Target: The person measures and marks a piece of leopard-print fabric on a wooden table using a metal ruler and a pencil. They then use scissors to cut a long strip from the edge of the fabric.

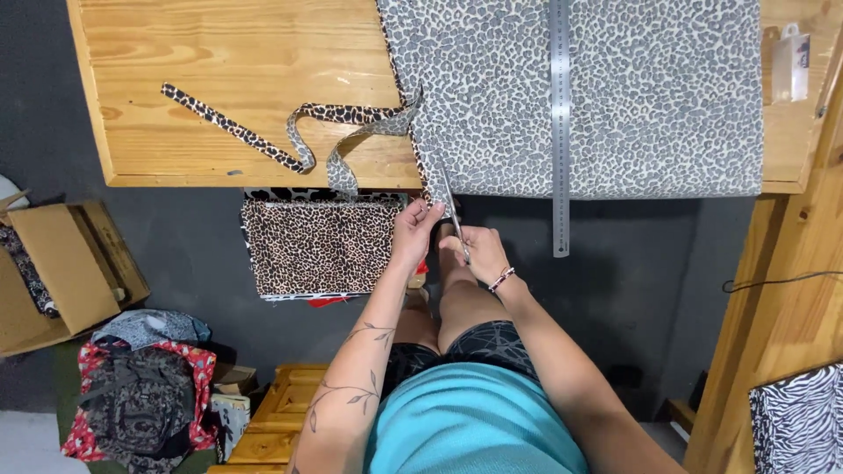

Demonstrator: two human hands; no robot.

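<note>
We see the grey leopard-print fabric [615,96] spread on the wooden table [246,79], its near edge at the table's rim. The right hand [479,253] grips scissors [452,215] cutting into that edge; the left hand [414,230] pinches the fabric beside them. A metal ruler [560,123] lies across the fabric, a cut strip [299,140] to the left.

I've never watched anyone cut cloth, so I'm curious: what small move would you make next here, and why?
Probably push the scissors a little further up into the leopard-print fabric. The right hand has them at the table edge, the left hand grips the hem, and a cut strip already trails left.
</note>
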